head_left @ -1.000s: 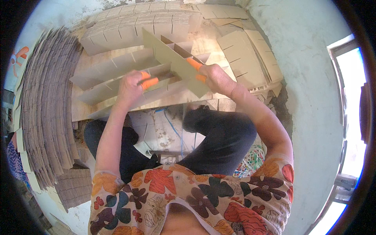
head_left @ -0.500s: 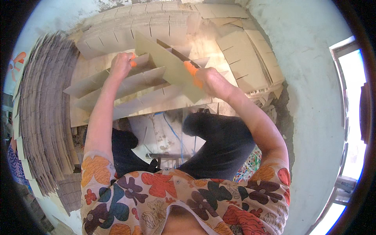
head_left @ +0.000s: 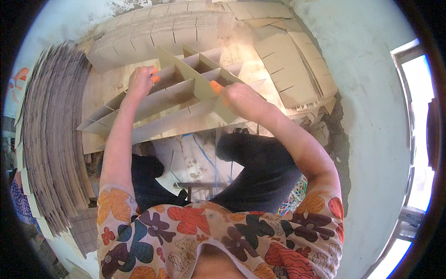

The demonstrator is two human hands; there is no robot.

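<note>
Several slotted cardboard strips stand on edge before me; a long divider strip (head_left: 168, 94) lies among those slanting up to the right. My left hand (head_left: 141, 83), orange covers on its fingertips, is closed on the top edge of one of these long strips. Across them run two cross strips, the nearer one a cardboard cross strip (head_left: 179, 65) set into the slots. My right hand (head_left: 240, 100), also with orange fingertip covers, is closed on the right part of the cross strips; its fingers partly hide which edge they grip.
The strips rest on a pale wooden board (head_left: 95, 145). A tall stack of slotted cardboard (head_left: 55, 135) stands at left, another row (head_left: 153, 35) at the back. Flat cardboard pieces (head_left: 290, 69) are piled at right by the wall (head_left: 371, 121). My knees are below the board's near edge.
My right hand has moved left and down, and the cross strips now sit lower among the long strips. The left hand has shifted slightly left.
</note>
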